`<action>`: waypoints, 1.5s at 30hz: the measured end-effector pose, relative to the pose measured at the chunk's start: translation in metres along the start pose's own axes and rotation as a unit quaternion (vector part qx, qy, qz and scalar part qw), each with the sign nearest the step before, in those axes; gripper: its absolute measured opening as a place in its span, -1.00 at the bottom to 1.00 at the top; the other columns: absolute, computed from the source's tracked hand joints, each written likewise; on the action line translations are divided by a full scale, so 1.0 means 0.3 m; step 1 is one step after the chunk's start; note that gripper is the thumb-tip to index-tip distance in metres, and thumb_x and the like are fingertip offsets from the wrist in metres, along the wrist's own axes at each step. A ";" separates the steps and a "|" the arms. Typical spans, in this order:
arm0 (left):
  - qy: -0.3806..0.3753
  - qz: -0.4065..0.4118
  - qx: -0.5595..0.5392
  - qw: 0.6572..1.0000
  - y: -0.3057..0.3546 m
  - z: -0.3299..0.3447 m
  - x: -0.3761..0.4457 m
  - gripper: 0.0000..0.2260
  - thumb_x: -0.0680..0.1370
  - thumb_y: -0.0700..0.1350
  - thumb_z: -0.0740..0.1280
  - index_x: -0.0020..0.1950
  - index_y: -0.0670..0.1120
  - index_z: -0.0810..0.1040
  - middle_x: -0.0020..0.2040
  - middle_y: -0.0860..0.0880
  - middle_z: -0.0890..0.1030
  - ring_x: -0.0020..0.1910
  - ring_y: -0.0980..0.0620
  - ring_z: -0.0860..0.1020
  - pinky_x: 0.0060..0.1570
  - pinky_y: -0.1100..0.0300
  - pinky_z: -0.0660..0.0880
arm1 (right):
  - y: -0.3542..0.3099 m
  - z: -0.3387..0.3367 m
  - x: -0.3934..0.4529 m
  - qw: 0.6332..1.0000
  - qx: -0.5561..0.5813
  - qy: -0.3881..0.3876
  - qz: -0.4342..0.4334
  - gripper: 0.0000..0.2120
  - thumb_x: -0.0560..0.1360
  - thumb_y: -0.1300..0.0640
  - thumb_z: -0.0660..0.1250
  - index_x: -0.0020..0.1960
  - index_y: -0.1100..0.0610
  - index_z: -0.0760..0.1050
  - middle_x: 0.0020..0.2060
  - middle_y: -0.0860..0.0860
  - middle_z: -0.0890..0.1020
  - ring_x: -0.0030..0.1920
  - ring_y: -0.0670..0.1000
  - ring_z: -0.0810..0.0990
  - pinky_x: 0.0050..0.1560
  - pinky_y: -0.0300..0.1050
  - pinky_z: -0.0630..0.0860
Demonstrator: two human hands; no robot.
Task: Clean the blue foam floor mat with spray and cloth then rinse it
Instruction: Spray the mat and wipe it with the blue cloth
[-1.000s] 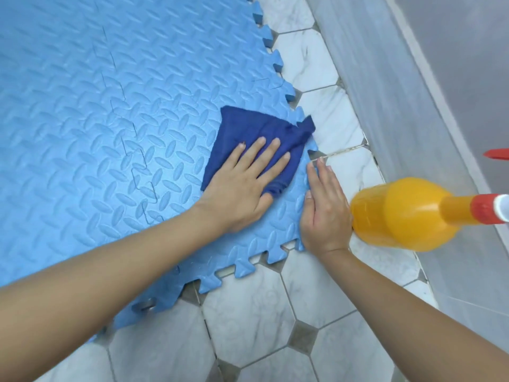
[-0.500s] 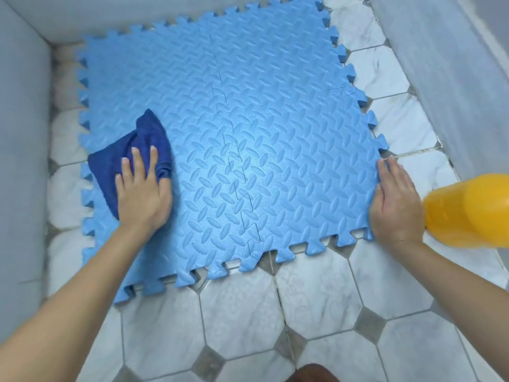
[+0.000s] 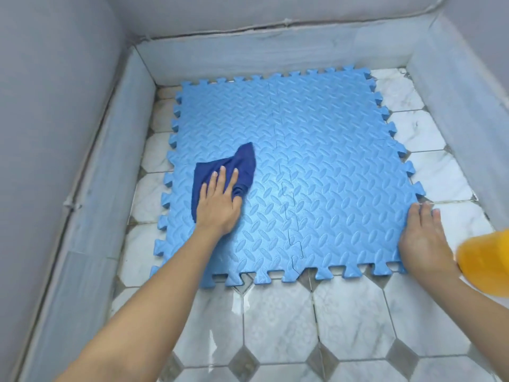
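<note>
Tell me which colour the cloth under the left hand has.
The cloth is dark navy blue, darker than the light blue mat; the head view shows it.

This looks like a washing corner in a home, like a bathroom. The floor (image 3: pixel 349 321) has shiny white marble tiles with small grey squares, looks wet, and low grey walls (image 3: pixel 91 188) close it in.

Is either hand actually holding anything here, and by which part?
Neither grips anything. The left hand presses flat on the near part of the dark blue cloth; the right hand rests flat on the blue mat's near right corner.
</note>
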State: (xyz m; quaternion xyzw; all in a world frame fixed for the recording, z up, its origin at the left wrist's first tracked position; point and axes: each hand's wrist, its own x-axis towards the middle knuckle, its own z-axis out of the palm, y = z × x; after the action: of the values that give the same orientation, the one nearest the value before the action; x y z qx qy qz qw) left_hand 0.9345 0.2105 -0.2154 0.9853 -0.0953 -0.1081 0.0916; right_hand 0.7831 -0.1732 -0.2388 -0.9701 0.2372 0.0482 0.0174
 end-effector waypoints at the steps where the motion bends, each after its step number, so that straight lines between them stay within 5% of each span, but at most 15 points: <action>1: -0.001 -0.051 -0.016 0.999 -0.015 -0.016 0.037 -0.47 0.61 0.04 -0.08 0.57 0.08 -0.14 0.59 -0.02 -0.15 0.56 -0.01 -0.16 0.51 -0.02 -0.19 | -0.017 -0.006 -0.001 1.000 0.009 -0.001 0.002 -0.46 0.43 0.41 -0.11 0.38 0.57 0.17 0.28 0.55 0.31 0.34 0.52 0.25 0.41 0.38 0.18; 4: -0.019 -0.061 -0.034 0.997 0.036 -0.031 0.071 -0.48 0.63 0.06 -0.07 0.57 0.06 -0.15 0.58 -0.06 -0.19 0.55 -0.10 -0.22 0.49 -0.07 -0.24 | -0.106 -0.033 0.000 0.998 0.053 0.025 0.029 -0.48 0.43 0.38 -0.04 0.35 0.57 0.23 0.25 0.60 0.31 0.30 0.56 0.28 0.34 0.41 0.20; 6: -0.024 0.045 -0.013 0.999 0.118 -0.001 0.033 -0.47 0.61 0.08 -0.10 0.57 0.09 -0.15 0.58 -0.04 -0.22 0.54 -0.11 -0.25 0.49 -0.06 -0.26 | -0.172 -0.049 0.012 0.997 0.071 0.033 0.025 -0.51 0.53 0.28 0.04 0.40 0.50 0.24 0.34 0.54 0.28 0.37 0.52 0.25 0.35 0.42 0.20; 10: -0.047 0.201 0.035 0.978 0.219 0.049 0.004 -0.40 0.49 0.14 -0.23 0.55 0.16 -0.19 0.58 0.03 -0.23 0.54 -0.04 -0.26 0.49 -0.01 -0.29 | -0.334 -0.071 0.056 0.990 0.049 -0.014 -0.129 -0.41 0.65 -0.11 0.03 0.55 0.22 0.13 0.54 0.20 0.17 0.54 0.24 0.10 0.50 0.23 0.05; 14: -0.009 0.157 0.036 0.987 0.169 0.027 0.113 -0.40 0.48 0.15 -0.22 0.55 0.17 -0.16 0.58 0.05 -0.18 0.55 0.00 -0.22 0.49 0.03 -0.25 | -0.427 -0.121 0.125 0.960 -0.017 -0.050 -0.274 -0.31 0.52 -0.28 -0.27 0.56 -0.04 0.12 0.57 -0.05 0.14 0.57 0.09 0.05 0.50 0.25 -0.08; 19: 0.025 -0.054 -0.032 0.998 0.091 -0.076 0.235 -0.47 0.63 0.10 -0.08 0.57 0.08 -0.14 0.59 -0.05 -0.18 0.54 -0.14 -0.23 0.50 -0.08 -0.22 | -0.368 -0.136 0.141 0.967 -0.006 -0.030 -0.253 -0.42 0.56 -0.35 -0.24 0.55 -0.28 -0.09 0.58 -0.16 -0.03 0.58 -0.03 -0.09 0.41 0.44 -0.21; 23: 0.056 0.065 0.010 0.996 0.141 -0.068 0.239 -0.43 0.59 0.23 -0.11 0.57 0.12 -0.15 0.58 -0.06 -0.20 0.54 -0.18 -0.25 0.49 -0.11 -0.23 | -0.392 -0.164 0.182 0.966 0.009 -0.014 -0.257 -0.43 0.57 -0.35 -0.22 0.55 -0.28 -0.09 0.58 -0.19 -0.02 0.58 -0.05 -0.09 0.44 0.40 -0.24; 26: 0.060 0.075 0.012 0.995 0.134 -0.049 0.259 -0.35 0.52 0.36 -0.14 0.56 0.16 -0.13 0.58 -0.03 -0.19 0.54 -0.15 -0.24 0.48 -0.09 -0.25 | -0.412 -0.142 0.210 0.965 0.011 -0.020 -0.260 -0.44 0.57 -0.35 -0.20 0.55 -0.29 -0.10 0.58 -0.19 -0.04 0.58 -0.06 -0.11 0.43 0.36 -0.29; 29: 0.003 0.083 0.012 0.996 0.148 -0.019 0.230 -0.30 0.51 0.41 -0.08 0.56 0.16 -0.20 0.57 -0.02 -0.27 0.53 -0.13 -0.31 0.48 -0.09 -0.29 | -0.378 -0.103 0.176 0.966 0.007 -0.044 -0.254 -0.44 0.58 -0.34 -0.20 0.55 -0.28 -0.13 0.58 -0.20 -0.08 0.58 -0.07 -0.15 0.44 0.37 -0.30; 34: -0.202 0.078 0.038 0.976 0.165 -0.139 0.239 -0.22 0.49 0.42 0.05 0.55 0.15 -0.24 0.56 -0.06 -0.30 0.53 -0.16 -0.30 0.47 -0.15 -0.23 | -0.362 -0.131 0.146 0.958 -0.014 -0.139 -0.249 -0.30 0.42 -0.45 -0.44 0.53 -0.33 -0.19 0.57 -0.21 -0.14 0.58 -0.04 -0.15 0.44 0.41 -0.27; 36: -0.196 0.076 0.035 0.977 0.176 -0.289 0.293 -0.24 0.52 0.36 0.09 0.56 0.13 -0.20 0.58 -0.08 -0.22 0.55 -0.14 -0.22 0.46 -0.19 -0.19 | -0.394 -0.232 0.206 0.953 -0.007 -0.158 -0.260 -0.19 0.34 -0.52 -0.42 0.54 -0.31 -0.11 0.58 -0.15 -0.01 0.58 0.01 -0.06 0.44 0.39 -0.27; 38: -0.126 0.095 0.051 0.986 0.198 -0.453 0.354 -0.27 0.56 0.28 0.12 0.57 0.08 -0.19 0.58 -0.10 -0.19 0.55 -0.14 -0.19 0.48 -0.21 -0.16 | -0.452 -0.388 0.300 0.958 0.003 -0.125 -0.260 -0.20 0.38 -0.53 -0.27 0.56 -0.24 -0.11 0.59 -0.08 0.02 0.59 0.05 -0.05 0.47 0.34 -0.22; 41: -0.024 0.126 0.050 0.990 0.250 -0.715 0.456 -0.31 0.58 0.20 0.14 0.58 0.06 -0.15 0.58 -0.10 -0.17 0.56 -0.14 -0.15 0.48 -0.19 -0.09 | -0.587 -0.719 0.506 0.961 0.031 0.035 -0.273 -0.31 0.57 -0.25 0.10 0.59 -0.07 -0.07 0.59 0.01 0.04 0.59 0.08 -0.05 0.52 0.23 -0.10; 45: 0.090 0.162 0.045 0.982 0.319 -1.016 0.559 -0.36 0.59 0.11 0.18 0.57 0.09 -0.09 0.59 -0.06 -0.14 0.56 -0.12 -0.09 0.49 -0.15 -0.03 | -0.770 -1.232 0.764 0.899 0.122 0.304 -0.289 -0.35 0.53 0.03 0.33 0.54 0.17 0.20 0.52 0.17 0.26 0.55 0.19 0.14 0.50 0.21 0.05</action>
State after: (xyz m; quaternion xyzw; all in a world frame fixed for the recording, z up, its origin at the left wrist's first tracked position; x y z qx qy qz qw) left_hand 1.1493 0.1320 0.0638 0.9656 -0.2498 0.0017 0.0721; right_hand 1.1238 -0.0944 0.1082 -0.9536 -0.0557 -0.2859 0.0757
